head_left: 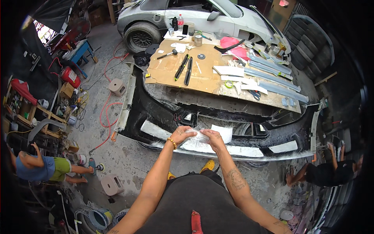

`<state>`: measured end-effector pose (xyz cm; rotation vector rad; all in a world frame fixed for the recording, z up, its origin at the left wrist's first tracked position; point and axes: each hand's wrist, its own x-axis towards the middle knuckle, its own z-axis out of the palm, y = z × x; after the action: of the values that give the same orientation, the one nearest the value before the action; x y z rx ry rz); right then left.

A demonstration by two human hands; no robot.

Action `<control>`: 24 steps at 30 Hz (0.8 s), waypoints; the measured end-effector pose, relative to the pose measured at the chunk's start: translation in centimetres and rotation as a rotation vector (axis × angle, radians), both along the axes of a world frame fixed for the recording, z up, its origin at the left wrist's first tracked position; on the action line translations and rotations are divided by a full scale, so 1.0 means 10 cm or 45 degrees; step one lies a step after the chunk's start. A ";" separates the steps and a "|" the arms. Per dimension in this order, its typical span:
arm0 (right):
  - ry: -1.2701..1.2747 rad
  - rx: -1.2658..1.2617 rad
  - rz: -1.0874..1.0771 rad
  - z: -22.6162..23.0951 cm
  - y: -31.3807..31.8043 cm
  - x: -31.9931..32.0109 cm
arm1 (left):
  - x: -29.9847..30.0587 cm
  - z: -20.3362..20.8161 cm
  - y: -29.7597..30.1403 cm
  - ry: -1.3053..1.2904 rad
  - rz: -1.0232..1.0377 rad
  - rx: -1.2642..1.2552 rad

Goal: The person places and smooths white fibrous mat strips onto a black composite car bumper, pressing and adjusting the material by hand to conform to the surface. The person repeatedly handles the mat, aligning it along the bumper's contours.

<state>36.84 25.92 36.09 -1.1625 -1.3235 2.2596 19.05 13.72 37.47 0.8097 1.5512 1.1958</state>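
Between my two hands is a tuft of white, stringy fibreglass matting, with loose strands sticking out. My left hand, below a beaded bracelet, pinches one side of it. On the other side, the fingers of my right hand are closed on it. Both hands are over the long black car bumper, which curves across in front of me. White matting strips lie along the bumper's near edge. A white sheet rests just behind my right hand.
Beyond the bumper stands a cardboard-covered table with tools, cans, scissors and tape. A grey car is behind it. Red hose and stools are on the floor at left. Another person sits left, another right.
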 end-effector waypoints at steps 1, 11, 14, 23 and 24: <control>0.048 -0.044 -0.007 0.03 -0.03 -0.02 | -0.02 -0.04 -0.02 0.002 0.024 0.022; 0.126 -0.100 -0.234 0.04 -0.01 -0.02 | -0.04 0.03 0.01 0.303 0.091 0.074; 0.185 -0.111 -0.289 -0.04 0.05 0.03 | -0.06 0.09 0.01 0.299 0.107 0.065; 0.327 0.073 -0.529 -0.02 0.16 0.09 | -0.28 0.01 -0.15 -0.018 0.265 0.181; 0.341 0.114 -0.599 -0.07 0.19 0.11 | -0.33 0.02 -0.20 -0.103 0.292 0.168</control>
<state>37.89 27.79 35.38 -0.9742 -0.9228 1.9110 15.71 11.71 37.69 0.6719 1.5408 1.4926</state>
